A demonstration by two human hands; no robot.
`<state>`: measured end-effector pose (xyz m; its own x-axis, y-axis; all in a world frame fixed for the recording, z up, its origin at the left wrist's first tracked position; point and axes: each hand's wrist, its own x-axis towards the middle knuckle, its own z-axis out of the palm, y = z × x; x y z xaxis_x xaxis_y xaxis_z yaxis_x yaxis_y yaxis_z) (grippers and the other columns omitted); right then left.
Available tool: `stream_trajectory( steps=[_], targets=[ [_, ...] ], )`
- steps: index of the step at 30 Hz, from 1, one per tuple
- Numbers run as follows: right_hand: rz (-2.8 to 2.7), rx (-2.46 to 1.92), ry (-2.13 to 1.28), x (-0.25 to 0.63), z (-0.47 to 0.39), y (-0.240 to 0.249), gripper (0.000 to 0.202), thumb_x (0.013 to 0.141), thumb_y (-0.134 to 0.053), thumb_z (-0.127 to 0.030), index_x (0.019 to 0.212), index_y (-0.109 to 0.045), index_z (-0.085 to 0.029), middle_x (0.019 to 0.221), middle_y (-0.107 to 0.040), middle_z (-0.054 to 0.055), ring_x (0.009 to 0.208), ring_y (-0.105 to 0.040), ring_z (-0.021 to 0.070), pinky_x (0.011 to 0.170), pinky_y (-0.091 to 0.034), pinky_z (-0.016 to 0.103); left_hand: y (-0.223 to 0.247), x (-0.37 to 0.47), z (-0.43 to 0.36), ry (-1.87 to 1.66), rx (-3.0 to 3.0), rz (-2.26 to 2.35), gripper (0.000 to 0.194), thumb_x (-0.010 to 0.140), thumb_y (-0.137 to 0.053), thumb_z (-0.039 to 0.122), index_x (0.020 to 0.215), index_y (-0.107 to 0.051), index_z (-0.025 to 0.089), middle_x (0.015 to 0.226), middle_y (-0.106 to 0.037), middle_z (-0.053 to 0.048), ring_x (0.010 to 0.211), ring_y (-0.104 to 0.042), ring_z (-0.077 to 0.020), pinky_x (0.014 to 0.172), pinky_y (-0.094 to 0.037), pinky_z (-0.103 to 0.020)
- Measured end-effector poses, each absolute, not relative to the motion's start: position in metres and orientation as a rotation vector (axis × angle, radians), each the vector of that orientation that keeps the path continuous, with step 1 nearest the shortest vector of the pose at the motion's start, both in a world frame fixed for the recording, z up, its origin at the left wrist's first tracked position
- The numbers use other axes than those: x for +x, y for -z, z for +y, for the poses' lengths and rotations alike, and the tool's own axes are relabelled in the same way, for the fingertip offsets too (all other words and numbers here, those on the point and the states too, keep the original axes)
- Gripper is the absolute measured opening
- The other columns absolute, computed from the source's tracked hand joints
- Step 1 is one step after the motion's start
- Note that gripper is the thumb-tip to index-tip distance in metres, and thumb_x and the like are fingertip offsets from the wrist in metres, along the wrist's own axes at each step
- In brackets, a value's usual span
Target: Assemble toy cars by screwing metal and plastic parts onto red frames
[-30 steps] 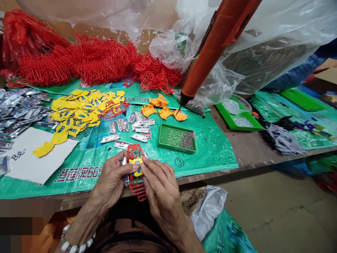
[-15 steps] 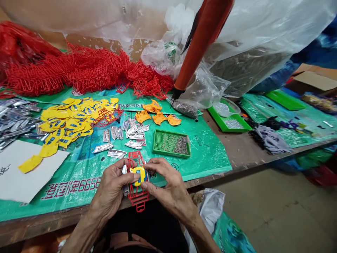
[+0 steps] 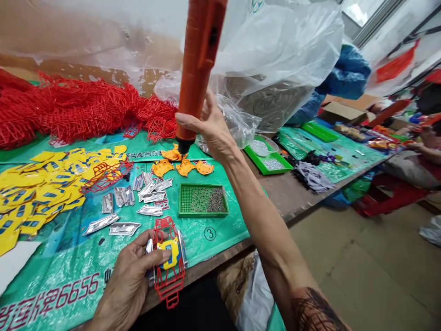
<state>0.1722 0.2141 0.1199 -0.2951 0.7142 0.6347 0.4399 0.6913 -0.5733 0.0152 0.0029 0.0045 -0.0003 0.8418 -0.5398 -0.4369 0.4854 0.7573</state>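
Observation:
My left hand (image 3: 129,271) is closed on a red plastic frame (image 3: 168,287), its thumb pressing on a yellow and blue piece (image 3: 170,253) in the frame's middle. Silver side pieces (image 3: 182,248) flank the frame. Farther out, my right hand (image 3: 212,128) wraps round the lower body of an orange electric screwdriver (image 3: 195,69), which hangs nearly upright. The screwdriver's black tip points down over the orange curved parts (image 3: 186,168); I cannot tell if it touches them. Between my hands and those parts lies a green tray (image 3: 203,215) with small screws (image 3: 216,201).
Yellow pieces (image 3: 44,184) are heaped at left, with loose silver parts (image 3: 124,228) nearer me. Red frames (image 3: 79,105) pile up along the back. A second green tray (image 3: 275,171) and grey parts (image 3: 313,177) sit to the right. At far right another person's arm (image 3: 422,147) shows.
My right hand has let go of the red frame, reached up and forward, and taken hold of the screwdriver. My left hand still holds the frame. The view has turned to the right.

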Motion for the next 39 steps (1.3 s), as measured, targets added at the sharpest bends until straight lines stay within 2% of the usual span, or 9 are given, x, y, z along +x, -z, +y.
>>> stream_trajectory(
  steps=[2, 6, 11, 15, 19, 23, 26, 31, 39],
  targets=[
    [-1.917, -0.743, -0.615, 0.155, 0.218, -0.125, 0.065, 0.085, -0.036, -0.052, 0.124, -0.043, -0.001, 0.112, -0.064, -0.008, 0.093, -0.061, 0.0014, 0.077, -0.046, 0.01, -0.004, 0.015, 0.005, -1.043, 0.425, 1.194, 0.037, 0.053, -0.087, 0.017, 0.085, -0.069, 0.016, 0.072, -0.069, 0.001, 0.059, -0.062, -0.0124, 0.058, -0.052, -0.022],
    [-1.819, -0.82, -0.768, 0.137, 0.201, -0.128, 0.076, 0.077, -0.029, -0.062, 0.113, -0.047, 0.003, 0.094, -0.065, -0.008, 0.072, -0.062, 0.0007, 0.061, -0.045, 0.009, -0.003, 0.013, 0.007, -1.033, 0.401, 1.191, 0.04, 0.049, -0.088, 0.014, 0.085, -0.069, 0.015, 0.075, -0.069, 0.001, 0.06, -0.063, -0.0127, 0.058, -0.053, -0.022],
    [-1.515, -0.735, -1.0, 0.151, 0.178, -0.127, 0.05, 0.07, -0.073, -0.049, 0.099, -0.048, -0.018, 0.071, -0.065, -0.008, 0.058, -0.066, 0.0088, 0.054, -0.058, 0.022, -0.002, 0.016, 0.007, -1.052, 0.379, 1.199, 0.041, 0.052, -0.087, 0.016, 0.089, -0.069, 0.015, 0.083, -0.071, -0.001, 0.066, -0.064, -0.0145, 0.061, -0.054, -0.023],
    [-1.366, -0.614, -1.116, 0.165, 0.17, -0.127, 0.054, 0.063, -0.081, -0.033, 0.1, -0.043, -0.03, 0.073, -0.064, -0.01, 0.053, -0.066, 0.0142, 0.045, -0.056, 0.028, 0.001, 0.017, 0.009, -1.045, 0.402, 1.188, 0.036, 0.056, -0.084, 0.018, 0.089, -0.068, 0.015, 0.082, -0.071, -0.002, 0.068, -0.064, -0.0152, 0.063, -0.053, -0.024],
    [-1.388, -0.605, -0.993, 0.169, 0.164, -0.12, 0.045, 0.061, -0.078, -0.02, 0.094, -0.047, -0.027, 0.066, -0.058, -0.01, 0.052, -0.061, 0.0126, 0.053, -0.058, 0.031, 0.002, 0.018, 0.009, -1.038, 0.424, 1.212, 0.035, 0.058, -0.083, 0.019, 0.09, -0.068, 0.018, 0.075, -0.068, 0.001, 0.068, -0.064, -0.0154, 0.063, -0.053, -0.024],
    [-1.357, -0.708, -0.876, 0.169, 0.166, -0.102, 0.046, 0.062, -0.079, -0.028, 0.095, -0.047, -0.026, 0.06, -0.053, -0.011, 0.042, -0.053, 0.01, 0.04, -0.047, 0.025, -0.002, 0.023, 0.008, -1.071, 0.401, 1.267, 0.032, 0.052, -0.084, 0.02, 0.081, -0.069, 0.016, 0.072, -0.069, 0.001, 0.061, -0.062, -0.0139, 0.057, -0.05, -0.022],
    [-1.346, -0.796, -0.817, 0.168, 0.172, -0.088, 0.046, 0.06, -0.082, -0.034, 0.089, -0.048, -0.025, 0.059, -0.053, -0.009, 0.042, -0.054, 0.0107, 0.04, -0.046, 0.026, -0.005, 0.026, 0.008, -1.07, 0.36, 1.304, 0.036, 0.049, -0.084, 0.019, 0.081, -0.069, 0.016, 0.069, -0.07, 0.0, 0.056, -0.061, -0.0142, 0.054, -0.05, -0.022],
    [-1.285, -0.765, -0.772, 0.167, 0.179, -0.075, 0.033, 0.068, -0.074, -0.028, 0.088, -0.048, -0.024, 0.05, -0.049, -0.012, 0.037, -0.05, 0.0102, 0.037, -0.042, 0.025, 0.0, 0.021, 0.01, -1.011, 0.351, 1.26, 0.038, 0.047, -0.086, 0.016, 0.082, -0.07, 0.017, 0.073, -0.071, 0.0, 0.062, -0.063, -0.0161, 0.057, -0.052, -0.024],
    [-1.256, -0.801, -0.808, 0.167, 0.179, -0.069, 0.034, 0.066, -0.074, -0.027, 0.086, -0.046, -0.024, 0.048, -0.05, -0.012, 0.036, -0.049, 0.0092, 0.036, -0.043, 0.024, 0.004, 0.017, 0.01, -0.967, 0.342, 1.219, 0.038, 0.053, -0.086, 0.021, 0.088, -0.07, 0.018, 0.082, -0.07, -0.001, 0.074, -0.065, -0.0201, 0.067, -0.054, -0.028]
  ],
)
